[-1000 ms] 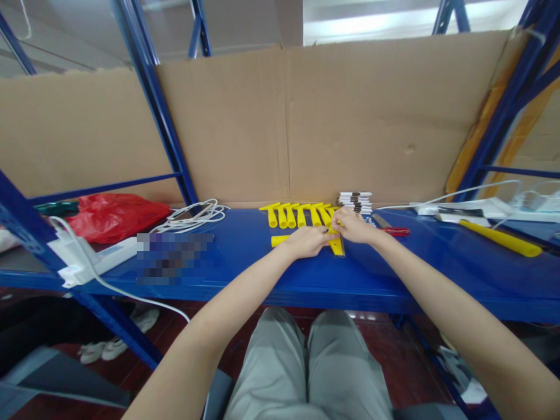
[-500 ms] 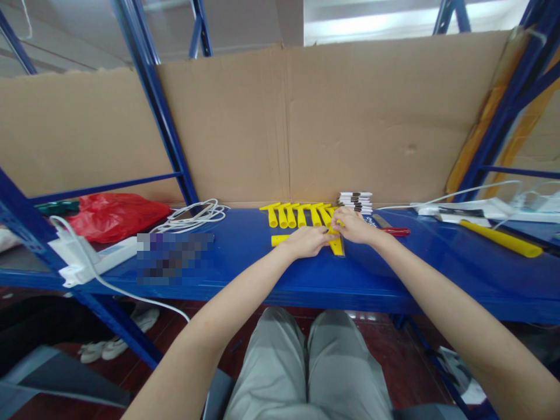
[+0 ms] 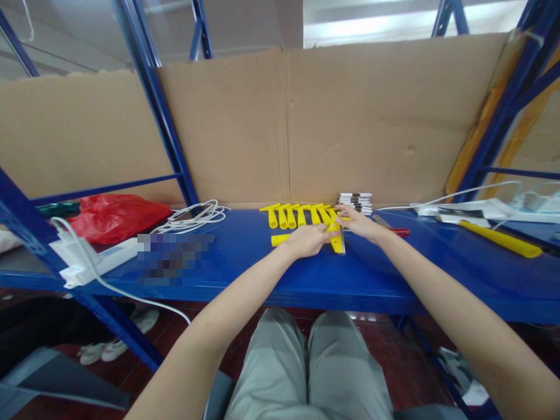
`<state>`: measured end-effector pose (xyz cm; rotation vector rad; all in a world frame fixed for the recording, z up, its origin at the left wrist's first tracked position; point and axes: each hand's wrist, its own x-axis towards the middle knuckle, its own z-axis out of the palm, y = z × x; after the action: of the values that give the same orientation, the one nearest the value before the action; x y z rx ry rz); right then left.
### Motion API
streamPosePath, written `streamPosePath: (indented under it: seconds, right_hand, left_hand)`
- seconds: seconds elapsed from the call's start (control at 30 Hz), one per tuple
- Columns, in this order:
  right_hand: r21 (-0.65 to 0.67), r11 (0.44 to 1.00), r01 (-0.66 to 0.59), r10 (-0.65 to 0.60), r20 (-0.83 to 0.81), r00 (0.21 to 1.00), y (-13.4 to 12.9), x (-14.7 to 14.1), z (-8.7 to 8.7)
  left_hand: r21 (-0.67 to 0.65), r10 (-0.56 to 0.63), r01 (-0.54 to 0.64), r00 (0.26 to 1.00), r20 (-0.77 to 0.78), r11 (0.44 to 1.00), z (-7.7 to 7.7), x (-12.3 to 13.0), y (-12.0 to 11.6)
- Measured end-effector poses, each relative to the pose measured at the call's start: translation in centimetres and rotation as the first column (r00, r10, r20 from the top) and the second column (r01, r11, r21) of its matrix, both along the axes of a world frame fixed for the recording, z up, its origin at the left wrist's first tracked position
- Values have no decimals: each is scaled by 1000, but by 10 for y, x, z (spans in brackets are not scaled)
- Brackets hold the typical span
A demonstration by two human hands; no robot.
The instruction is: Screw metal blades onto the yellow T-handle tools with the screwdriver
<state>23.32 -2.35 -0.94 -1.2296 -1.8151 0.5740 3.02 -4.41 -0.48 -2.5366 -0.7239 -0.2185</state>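
Note:
My left hand point(image 3: 308, 240) is closed around a yellow T-shaped scraper point(image 3: 336, 244), whose wide head points to the right and has a pale strip along its edge. Just beyond, my right hand point(image 3: 361, 224) is at the scraper's upper end, thumb and forefinger apart; whether they touch it is hard to see. Behind both hands, several more yellow T-shaped scrapers point(image 3: 286, 216) lie in a row, heads towards the cardboard. One yellow handle point(image 3: 279, 240) sticks out left of my left hand, the rest of it hidden.
A stack of white packets point(image 3: 356, 201) stands behind my right hand, with a red-handled tool point(image 3: 399, 231) beside it. To the right lies a long yellow tube point(image 3: 501, 238). A power strip point(image 3: 102, 259), coiled white cable point(image 3: 196, 214) and red bag point(image 3: 116, 216) occupy the left. Cardboard point(image 3: 350, 122) closes the back.
My right hand has shifted slightly right, and its fingers have parted from their pinch at the scraper's upper end. My left hand stays on the scraper.

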Motion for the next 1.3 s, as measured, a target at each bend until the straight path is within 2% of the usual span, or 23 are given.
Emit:
streamPosePath:
  seconds: [0.07, 0.13, 0.23, 0.37, 0.5, 0.7, 0.97, 1.03, 1.1, 1.17, 1.2, 1.23, 1.3]
  right_hand:
    - [-74, 997, -37, 30, -91, 995, -4, -1, 3]
    - [-182, 973, -145, 114, -169, 979, -7, 0, 5]
    - [-327, 885, -330, 243, -280, 929, -11, 2, 6]
    - [-364, 823, -436, 302, -370, 879, -12, 6, 6]
    - [-429, 753, -498, 359, -367, 858, -13, 7, 4]
    - [-420, 763, -492, 361, -353, 863, -15, 5, 3]
    - [-437, 763, -476, 363, -320, 875, -18, 1, 3]
    - [-427, 777, -463, 368, -289, 884, -18, 1, 5]
    - [-414, 837, -357, 300, -197, 933, -15, 4, 7]
    - [-355, 931, -85, 84, -18, 996, -7, 13, 9]
    - [-286, 953, 98, -74, 94, 993, -3, 19, 10]
    - [-184, 939, 289, -253, 198, 947, 1, 27, 10]
    - [1, 869, 495, -464, 350, 814, 7, 43, 10]
  left_hand:
    - [-9, 13, -13, 1000, 16, 1000, 1, 0, 0]
    - [-16, 29, -28, 999, 35, 999, 1, -1, 0]
    - [-25, 45, -43, 997, 66, 999, 1, -2, 2]
    - [-36, 45, -41, 994, 97, 998, 0, -3, 4]
    - [-50, 41, -36, 994, 104, 998, 2, -3, 3]
    - [-64, 135, -129, 984, 115, 990, 0, -1, 1]
    - [-72, 132, -126, 987, 87, 990, -5, 0, 5]
    - [-66, 144, -139, 986, 79, 988, -4, -1, 6]
    - [-63, 155, -150, 985, 79, 987, -2, -2, 6]
    - [-53, 161, -157, 983, 93, 986, -1, -2, 5]
    - [-46, 163, -159, 982, 100, 986, 0, -2, 5]
    - [-40, 162, -159, 981, 105, 986, 1, -2, 4]
    - [-33, 153, -150, 983, 104, 988, 2, -2, 2]
